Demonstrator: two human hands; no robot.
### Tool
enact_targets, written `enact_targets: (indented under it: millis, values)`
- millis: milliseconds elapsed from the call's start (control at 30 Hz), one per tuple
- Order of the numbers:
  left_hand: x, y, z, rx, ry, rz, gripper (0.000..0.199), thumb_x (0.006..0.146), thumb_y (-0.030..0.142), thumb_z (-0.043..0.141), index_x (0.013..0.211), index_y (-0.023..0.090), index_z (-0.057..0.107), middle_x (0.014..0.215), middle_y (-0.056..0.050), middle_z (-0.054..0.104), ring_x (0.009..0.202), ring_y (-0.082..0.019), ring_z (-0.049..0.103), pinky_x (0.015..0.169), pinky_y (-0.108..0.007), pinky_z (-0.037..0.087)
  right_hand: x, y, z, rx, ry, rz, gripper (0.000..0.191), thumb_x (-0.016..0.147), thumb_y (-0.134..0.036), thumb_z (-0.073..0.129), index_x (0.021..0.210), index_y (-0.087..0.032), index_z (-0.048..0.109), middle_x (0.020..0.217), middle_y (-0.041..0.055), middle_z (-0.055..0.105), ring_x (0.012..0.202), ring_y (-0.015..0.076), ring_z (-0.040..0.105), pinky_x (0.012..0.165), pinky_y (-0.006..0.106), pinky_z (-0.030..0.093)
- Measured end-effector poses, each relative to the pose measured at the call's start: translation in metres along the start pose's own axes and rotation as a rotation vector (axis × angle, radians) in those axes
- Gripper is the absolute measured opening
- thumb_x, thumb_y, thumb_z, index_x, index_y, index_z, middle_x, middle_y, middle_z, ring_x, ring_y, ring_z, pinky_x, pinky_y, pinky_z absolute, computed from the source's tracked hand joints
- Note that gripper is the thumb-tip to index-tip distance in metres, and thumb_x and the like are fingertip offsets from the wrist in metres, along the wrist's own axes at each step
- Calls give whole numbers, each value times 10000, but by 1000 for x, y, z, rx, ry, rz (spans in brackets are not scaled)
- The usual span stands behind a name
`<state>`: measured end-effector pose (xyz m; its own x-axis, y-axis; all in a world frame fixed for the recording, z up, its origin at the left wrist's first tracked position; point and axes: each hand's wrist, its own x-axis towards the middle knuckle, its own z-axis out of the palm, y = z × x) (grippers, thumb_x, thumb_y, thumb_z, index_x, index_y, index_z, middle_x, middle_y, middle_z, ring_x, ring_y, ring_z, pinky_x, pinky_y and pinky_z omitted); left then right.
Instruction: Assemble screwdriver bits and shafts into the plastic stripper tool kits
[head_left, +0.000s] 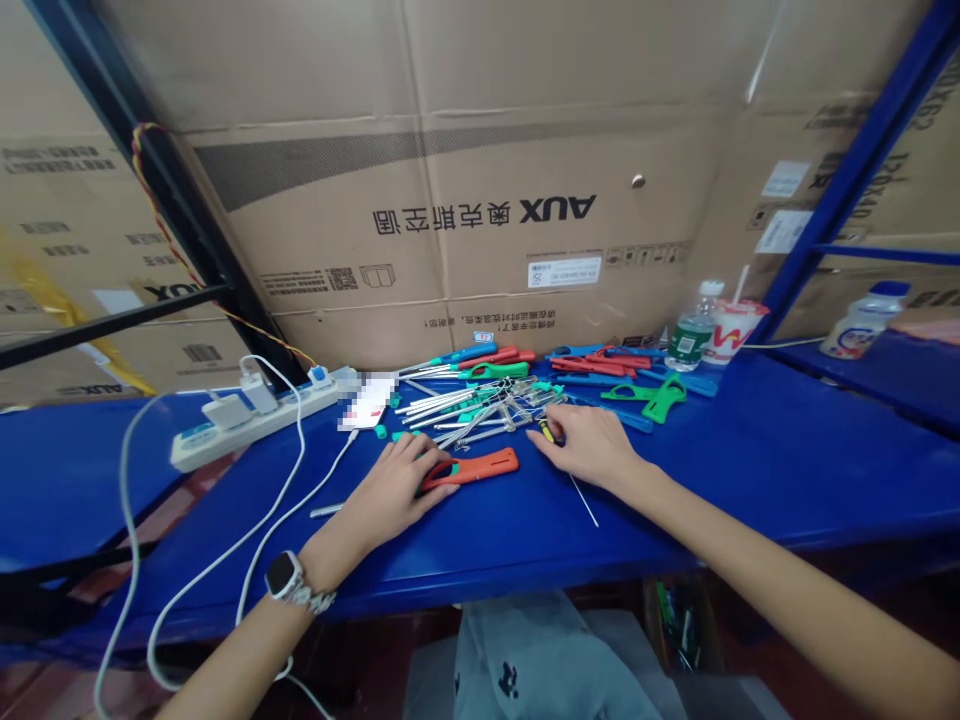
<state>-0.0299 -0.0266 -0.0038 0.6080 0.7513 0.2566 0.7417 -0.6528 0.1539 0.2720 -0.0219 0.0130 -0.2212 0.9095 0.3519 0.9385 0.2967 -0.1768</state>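
Note:
My left hand (401, 480) is closed around an orange long-reach lighter (484, 466) lying on the blue table. Its metal tube (326, 510) sticks out to the left, beyond my wrist. In my right hand (589, 440) is a screwdriver (551, 432) with a yellow and black handle, its thin shaft pointing down toward the table's front edge. Between and behind both hands lies a pile of metal lighter tubes (439, 402) mixed with small green and clear parts. Red, blue and green lighter casings (600, 362) are heaped behind my right hand.
A white power strip (255, 425) with plugs and trailing white cables (281, 480) lies at left, near a pixelated phone-like object (369, 400). At right stand a water bottle (687, 340), a red-and-white cup (731, 330) and a blue-capped bottle (862, 322). Cardboard (480, 90) rises behind.

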Motion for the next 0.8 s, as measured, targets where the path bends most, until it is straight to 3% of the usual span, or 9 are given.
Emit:
enact_targets:
  millis: [100, 200, 267, 333, 400, 467, 533, 600, 800]
  values:
    - [6, 0, 2, -33, 17, 23, 280, 1000, 466, 561, 1123, 222, 625, 1103, -80, 625, 1024, -285, 572, 902, -461, 487, 4, -10, 3, 111, 13, -271, 285, 912, -495, 624, 938, -214, 669, 983, 98, 711, 966, 277, 629, 716, 358, 447]
    - [17, 4, -4, -40, 95, 66, 278, 1018, 446, 537, 1172, 219, 586, 1144, -93, 613, 1056, -282, 582, 915, -457, 495, 17, -16, 7, 261, -69, -429, 360, 936, -490, 624, 1159, -211, 666, 1166, 113, 706, 1095, 289, 614, 923, 428, 443]
    - [29, 5, -10, -60, 139, 86, 281, 1025, 428, 526, 1210, 219, 552, 1179, -104, 607, 1072, -275, 602, 920, -440, 509, 31, -15, 7, 391, -142, -421, 299, 960, -433, 607, 1160, -220, 671, 1119, 83, 731, 1008, 255, 650, 900, 409, 449]
    - [44, -1, -17, -82, 151, 72, 272, 1019, 415, 529, 1205, 217, 522, 1175, -103, 623, 1007, -266, 647, 846, -410, 540, 48, -9, 4, 538, -210, -382, 215, 959, -380, 603, 1065, -213, 686, 961, 46, 740, 829, 202, 655, 756, 337, 461]
    - [63, -13, -22, -90, 155, 25, 319, 1009, 383, 534, 1275, 215, 479, 1158, -102, 655, 935, -259, 677, 782, -393, 550, 67, 0, 0, 619, -171, -347, 207, 958, -387, 602, 1012, -197, 664, 855, 27, 710, 748, 177, 620, 681, 303, 436]
    - [84, -32, -23, -87, 157, 26, 337, 986, 310, 538, 1302, 208, 480, 1089, -91, 689, 917, -260, 685, 789, -391, 548, 84, 12, -2, 608, -103, -337, 181, 953, -366, 599, 1000, -199, 649, 848, 24, 693, 722, 167, 598, 663, 298, 424]
    - [106, -53, -23, -82, 160, 67, 231, 953, 230, 520, 1176, 208, 579, 1108, -88, 696, 992, -256, 677, 873, -393, 535, 100, 25, 0, 569, -57, -333, 149, 948, -335, 594, 997, -206, 651, 852, 21, 692, 707, 164, 587, 661, 301, 417]
    - [127, -71, -20, -82, 161, 72, 183, 922, 191, 506, 1051, 198, 636, 1034, -79, 705, 954, -246, 677, 867, -383, 535, 115, 37, 6, 490, -53, -316, 113, 925, -275, 606, 1001, -216, 665, 831, 10, 694, 695, 164, 590, 675, 305, 415]
    - [167, -105, 4, -15, 95, 33, 211, 866, 152, 534, 993, 192, 698, 971, -84, 675, 883, -240, 673, 828, -374, 539, 147, 57, 34, 329, -63, -214, 149, 861, -212, 683, 1001, -229, 730, 912, 35, 749, 825, 212, 664, 741, 323, 445]
